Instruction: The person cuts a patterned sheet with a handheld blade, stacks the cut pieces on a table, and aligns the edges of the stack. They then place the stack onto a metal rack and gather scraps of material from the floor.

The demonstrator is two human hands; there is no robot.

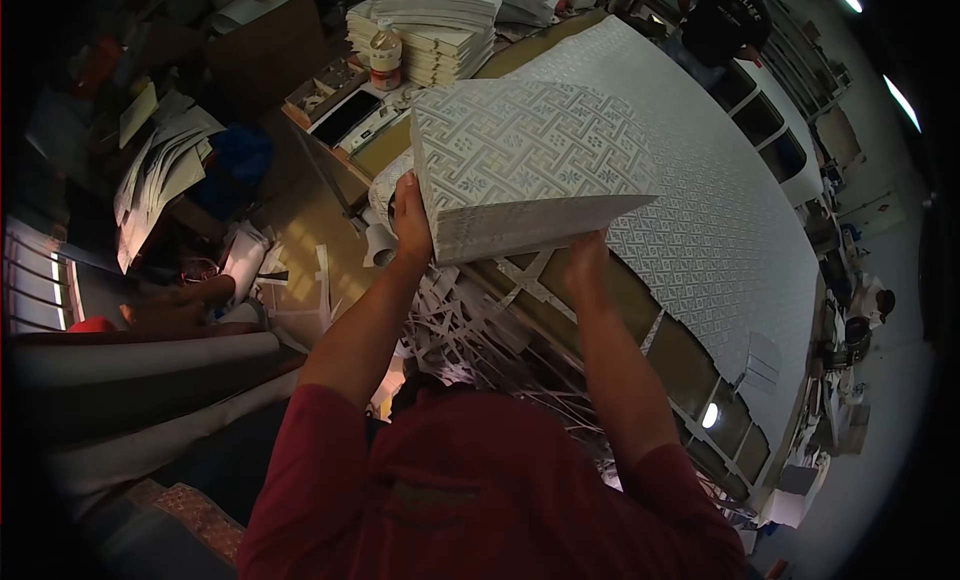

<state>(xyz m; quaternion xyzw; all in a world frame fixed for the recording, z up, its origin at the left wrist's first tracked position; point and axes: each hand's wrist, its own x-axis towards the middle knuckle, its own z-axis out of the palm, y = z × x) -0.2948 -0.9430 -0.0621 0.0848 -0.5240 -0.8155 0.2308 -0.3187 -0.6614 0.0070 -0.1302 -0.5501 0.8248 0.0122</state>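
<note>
A thick stack of patterned sheets, white with a grey-beige lattice and small flowers, is held up tilted in front of me over the table edge. My left hand grips its left side, the thumb up along the edge and the other fingers hidden. Under the near right edge of the stack is my right hand, slightly blurred, its fingers partly hidden against the sheets. Beneath and beyond lies a long spread of similar patterned material on the table.
Cut strips hang in a tangle below the table edge. Piled sheets, a labelled jar and a wooden tray stand at the far left. Fabric rolls lie left. Another person stands across the table.
</note>
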